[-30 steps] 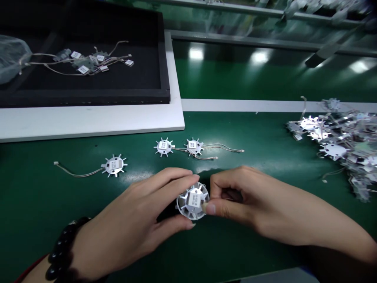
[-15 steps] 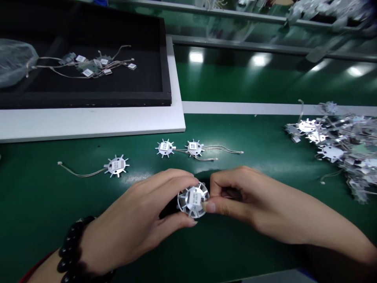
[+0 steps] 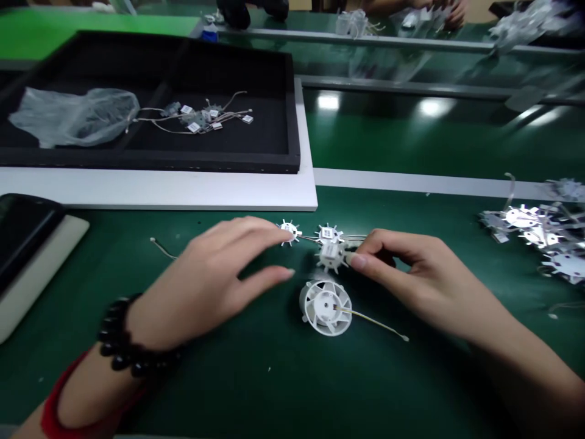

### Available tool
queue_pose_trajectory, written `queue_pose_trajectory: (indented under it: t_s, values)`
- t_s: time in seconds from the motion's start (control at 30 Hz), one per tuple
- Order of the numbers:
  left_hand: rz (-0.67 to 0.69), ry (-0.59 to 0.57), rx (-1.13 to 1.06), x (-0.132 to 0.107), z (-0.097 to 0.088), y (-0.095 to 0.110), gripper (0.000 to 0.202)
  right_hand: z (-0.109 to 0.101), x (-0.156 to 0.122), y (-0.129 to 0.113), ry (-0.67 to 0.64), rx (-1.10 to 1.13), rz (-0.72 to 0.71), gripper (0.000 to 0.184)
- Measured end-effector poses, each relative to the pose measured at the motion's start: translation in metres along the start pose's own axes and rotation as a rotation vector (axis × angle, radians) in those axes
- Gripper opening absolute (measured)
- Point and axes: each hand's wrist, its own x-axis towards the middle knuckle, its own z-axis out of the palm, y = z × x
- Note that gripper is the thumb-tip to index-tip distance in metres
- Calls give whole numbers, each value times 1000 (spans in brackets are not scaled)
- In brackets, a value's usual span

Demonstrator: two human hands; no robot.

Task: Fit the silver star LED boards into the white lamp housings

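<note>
A white round finned housing lies on the green mat with a thin wire trailing to the right. Just above it, my right hand pinches a small silver star-shaped disc between thumb and forefinger. My left hand hovers to the left with fingers stretched out and holds nothing; its fingertips reach toward two more star discs with wires on the mat. A black bead bracelet sits on my left wrist.
A black tray on a white board holds a plastic bag and several wired discs. A pile of silver discs lies at the right. A dark phone-like device rests on a pad at the left. Another person's hands work at the far top.
The housing has left my hands and now lies on the mat. My left hand opened and moved up-left; my right hand took hold of a star disc. The view shifted left.
</note>
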Motion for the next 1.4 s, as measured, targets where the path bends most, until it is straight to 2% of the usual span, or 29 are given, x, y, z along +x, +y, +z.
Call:
queue_pose_trajectory:
  t_s: [0.07,0.13,0.23,0.37,0.47,0.6,0.7,0.8,0.83,0.9,0.97,1.07,1.13,1.23,1.3,1.4]
  values:
    - [-115,-139,91,-9,-16,-24,44,2,5,5,31,-73,2,33]
    - [-210,-239,137,-19,-28,-45,62,2,7,7,51,-135,-8,32]
    - [-252,-250,150,-28,-33,-62,62,-4,5,7,41,-219,-44,33]
    - [-227,-228,140,-26,-28,-59,50,-17,0,12,-80,-379,-50,31]
    - [-218,-190,151,-23,-25,-55,45,-25,-4,23,-101,-567,-68,24]
    - [-259,-134,128,-22,-21,-47,33,-30,-7,31,5,-670,-154,29]
    - [-270,-111,65,-18,-20,-33,35,-26,-8,20,112,-578,-222,25]
    - [-262,-59,-130,-12,-25,-10,31,-14,-12,3,219,-386,-369,8]
    - [-268,-12,-235,-9,-26,-2,26,-9,-14,-2,240,-321,-446,8]
    - [-287,101,-498,-6,-27,15,19,3,-20,-10,238,-212,-584,19]
    - [-297,152,-802,-2,-23,30,23,16,-28,-15,203,-114,-645,32]
    - [-350,121,-1193,2,-10,47,32,29,-37,-20,127,35,-552,57]
    - [-406,122,-1341,5,0,53,35,34,-39,-24,90,140,-430,62]
    - [-463,78,-1450,7,10,53,41,34,-36,-32,83,279,-279,35]
    - [-478,-31,-1522,6,12,49,41,32,-32,-35,71,344,-201,21]
    - [-500,-195,-1610,5,9,40,36,28,-28,-35,34,430,-121,13]
